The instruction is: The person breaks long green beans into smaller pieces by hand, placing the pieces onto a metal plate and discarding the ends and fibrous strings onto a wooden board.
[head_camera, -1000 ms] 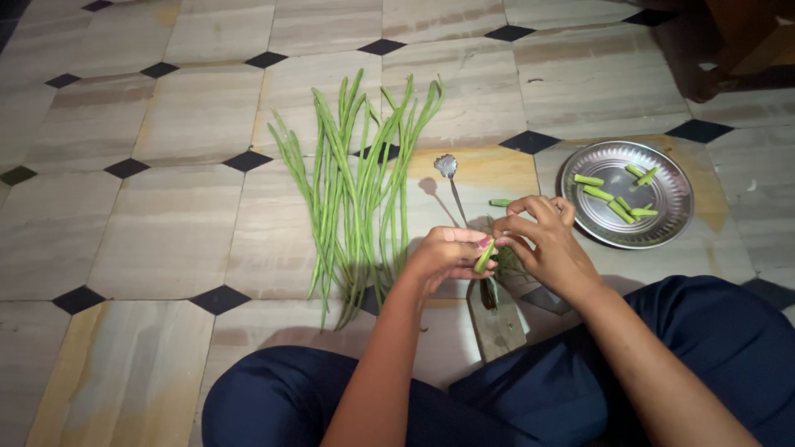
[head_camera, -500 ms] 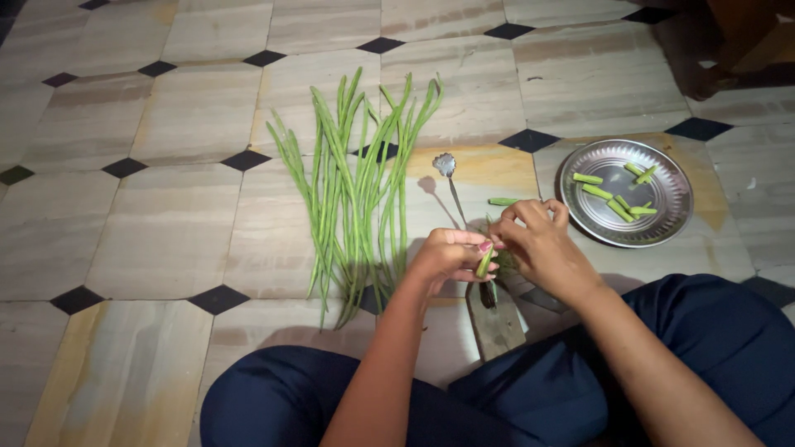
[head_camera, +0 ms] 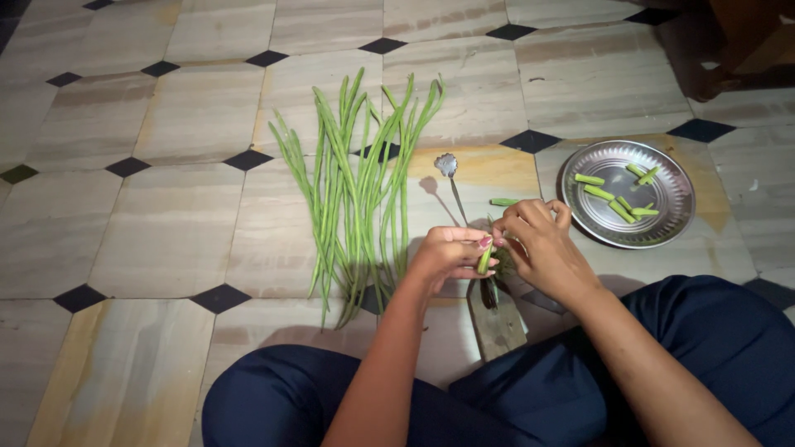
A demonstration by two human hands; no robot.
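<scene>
Little has moved since the earlier frames: both hands remain together over the upright cutter, with only a slight shift of the fingers.

Head view. Left hand point(head_camera: 447, 255) is curled closed, pinching a short green bean piece point(head_camera: 484, 258) between thumb and fingertips. Right hand point(head_camera: 542, 244) is also curled, its fingers closed near the same piece; whether it grips the piece or only touches it cannot be told. The piece sits just above the wooden base of the floor-standing blade cutter point(head_camera: 497, 319), whose thin metal stem with a rounded scraper tip point(head_camera: 447, 165) rises beyond the hands.

Containers: one round steel plate point(head_camera: 662, 219) lies on the tiled floor point(head_camera: 166, 223) to the right, holding several cut green bean segments point(head_camera: 598, 192) scattered loosely. One further green segment point(head_camera: 503, 202) lies on the floor just beyond the right hand.

A bundle of long green beans point(head_camera: 356, 182) lies spread on the floor left of the hands.

Obscured: the blade is hidden behind the hands. The dark blue trousers point(head_camera: 712, 348) are cut off by the frame. A dark object at the upper right corner is indistinct.
</scene>
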